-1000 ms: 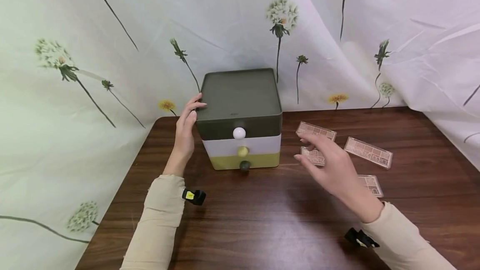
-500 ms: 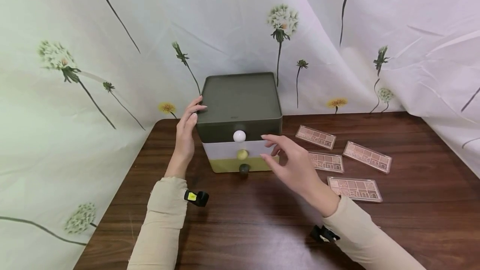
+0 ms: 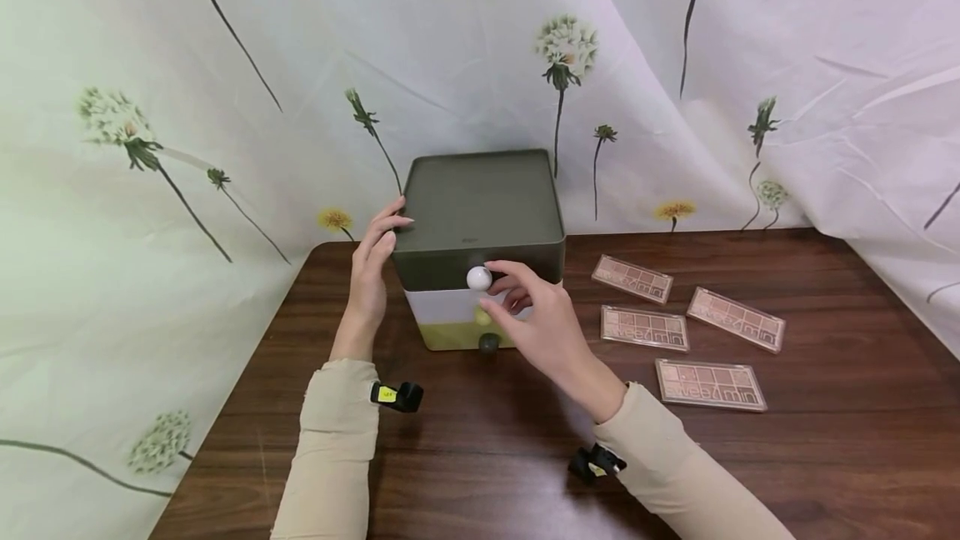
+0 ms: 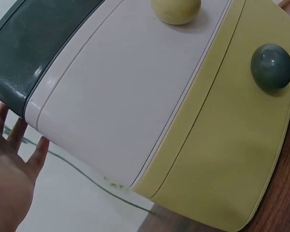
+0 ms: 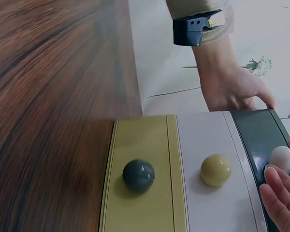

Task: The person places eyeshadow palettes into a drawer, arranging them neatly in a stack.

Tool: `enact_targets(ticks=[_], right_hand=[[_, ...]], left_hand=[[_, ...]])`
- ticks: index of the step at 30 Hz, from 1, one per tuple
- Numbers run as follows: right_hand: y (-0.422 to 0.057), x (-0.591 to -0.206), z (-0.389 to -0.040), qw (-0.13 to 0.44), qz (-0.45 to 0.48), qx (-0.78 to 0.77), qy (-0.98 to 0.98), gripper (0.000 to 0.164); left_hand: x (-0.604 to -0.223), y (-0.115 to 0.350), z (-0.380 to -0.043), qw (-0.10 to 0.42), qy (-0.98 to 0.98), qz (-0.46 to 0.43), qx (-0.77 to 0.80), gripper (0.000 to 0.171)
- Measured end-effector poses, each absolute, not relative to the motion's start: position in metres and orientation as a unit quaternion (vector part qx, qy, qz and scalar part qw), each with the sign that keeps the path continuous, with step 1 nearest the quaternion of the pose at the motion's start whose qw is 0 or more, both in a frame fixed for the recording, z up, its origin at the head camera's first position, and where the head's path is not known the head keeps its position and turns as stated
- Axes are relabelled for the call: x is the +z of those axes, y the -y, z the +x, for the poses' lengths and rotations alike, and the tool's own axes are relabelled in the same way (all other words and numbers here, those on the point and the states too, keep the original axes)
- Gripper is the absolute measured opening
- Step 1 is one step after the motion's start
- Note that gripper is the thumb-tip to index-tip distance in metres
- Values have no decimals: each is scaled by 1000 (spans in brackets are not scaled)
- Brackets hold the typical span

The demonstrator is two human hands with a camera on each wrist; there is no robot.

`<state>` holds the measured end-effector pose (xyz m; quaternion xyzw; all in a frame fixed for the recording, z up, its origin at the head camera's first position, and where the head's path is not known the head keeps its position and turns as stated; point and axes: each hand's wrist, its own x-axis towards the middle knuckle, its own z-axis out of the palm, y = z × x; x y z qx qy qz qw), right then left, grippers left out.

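Note:
A small three-tier drawer box (image 3: pixel 480 198) stands against the backdrop, dark green on top, pale lilac in the middle and yellow-green below. Against its left side rests my left hand (image 3: pixel 370 265), with fingertips at the top rim; the left wrist view shows those fingers (image 4: pixel 37 157) along the box's side. My right hand (image 3: pixel 551 327) is at the front, index finger and thumb spread around the white knob (image 3: pixel 477 278) of the top drawer. In the right wrist view its fingertips lie right at the white knob (image 5: pixel 281 157). All three drawers are closed.
To the right of the box lie several clear-lidded eyeshadow palettes, among them a front one (image 3: pixel 710 385) and a far one (image 3: pixel 632 278). The yellow knob (image 5: pixel 215 170) and dark green knob (image 5: pixel 138 176) stick out below the white one. A flowered cloth (image 3: pixel 465 40) hangs behind the brown table (image 3: pixel 465 473).
My right hand has moved left from over the palettes to the white knob, uncovering the palettes. The left hand has stayed at the box's side.

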<state>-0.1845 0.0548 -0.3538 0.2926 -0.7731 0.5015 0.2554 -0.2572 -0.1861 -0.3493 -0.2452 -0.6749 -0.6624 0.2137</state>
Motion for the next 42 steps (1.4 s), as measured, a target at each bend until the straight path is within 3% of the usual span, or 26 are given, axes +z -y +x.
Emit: enact_targets(ticks=[9, 25, 42], right_hand=[[-45, -356, -188, 230, 267, 518, 779, 36], [-40, -359, -191, 252, 259, 532, 766, 29], [-46, -355, -172, 240, 260, 514, 781, 28]], left_hand=[[-350, 185, -255, 216, 675, -240, -664, 32], [-346, 193, -257, 192, 689, -255, -651, 29], [-346, 188, -256, 188, 686, -247, -658, 30]])
